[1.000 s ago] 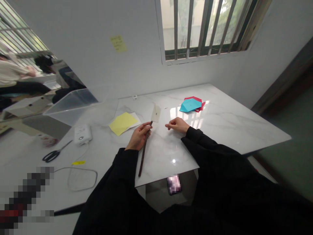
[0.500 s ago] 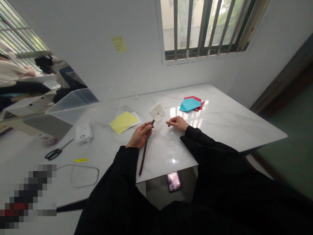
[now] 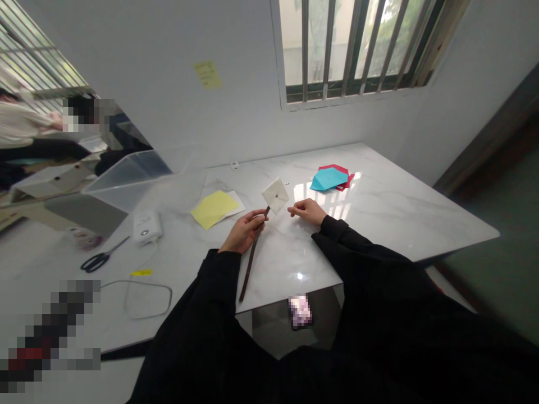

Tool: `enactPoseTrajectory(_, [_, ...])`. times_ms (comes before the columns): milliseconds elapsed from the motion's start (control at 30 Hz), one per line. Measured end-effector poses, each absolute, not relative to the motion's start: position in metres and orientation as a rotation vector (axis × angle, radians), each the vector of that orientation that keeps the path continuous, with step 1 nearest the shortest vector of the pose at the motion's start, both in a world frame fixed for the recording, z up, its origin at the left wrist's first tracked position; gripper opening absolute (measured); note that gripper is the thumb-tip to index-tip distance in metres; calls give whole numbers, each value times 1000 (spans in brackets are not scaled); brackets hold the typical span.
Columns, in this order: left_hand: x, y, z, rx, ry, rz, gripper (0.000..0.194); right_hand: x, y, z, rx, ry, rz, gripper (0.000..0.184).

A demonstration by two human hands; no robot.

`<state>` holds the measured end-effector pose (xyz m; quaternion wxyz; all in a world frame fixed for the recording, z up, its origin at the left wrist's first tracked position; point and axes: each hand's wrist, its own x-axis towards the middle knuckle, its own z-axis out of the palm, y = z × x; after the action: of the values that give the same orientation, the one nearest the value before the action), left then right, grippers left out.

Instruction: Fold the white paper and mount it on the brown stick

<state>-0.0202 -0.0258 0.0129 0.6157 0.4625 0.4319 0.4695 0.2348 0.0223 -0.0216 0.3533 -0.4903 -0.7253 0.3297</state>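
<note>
Gripping a dark slender stick (image 3: pixel 252 258) in your left hand (image 3: pixel 243 231), you hold it slanted over the marble table (image 3: pixel 404 207) — a white paper square (image 3: pixel 275 194) sits at its upper end, turned like a diamond. Your right hand (image 3: pixel 307 211) grasps nothing, its fingers loosely curled, just beside the square. Yellow paper (image 3: pixel 213 209) lies left of the stick; cyan paper (image 3: pixel 328 179) rests on red paper (image 3: pixel 334 167) farther ahead — black-handled scissors (image 3: pixel 100 261) lie well left.
</note>
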Motion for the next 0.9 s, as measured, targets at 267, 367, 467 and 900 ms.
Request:
enactPoseTrajectory(267, [-20, -27, 14, 1090, 1010, 1073, 47, 234, 22, -23, -1280, -1838, 839, 47])
enactPoseTrajectory(367, [-20, -27, 14, 1096, 1007, 1074, 48, 233, 19, -24, -1289, -1827, 829, 46])
enactPoseTrajectory(467, [-21, -26, 12, 1096, 1002, 1080, 48, 231, 17, -24, -1299, -1805, 806, 45])
enactPoseTrajectory(900, [-23, -26, 12, 1181, 1004, 1017, 50, 226, 13, -25, -1305, -1768, 715, 41])
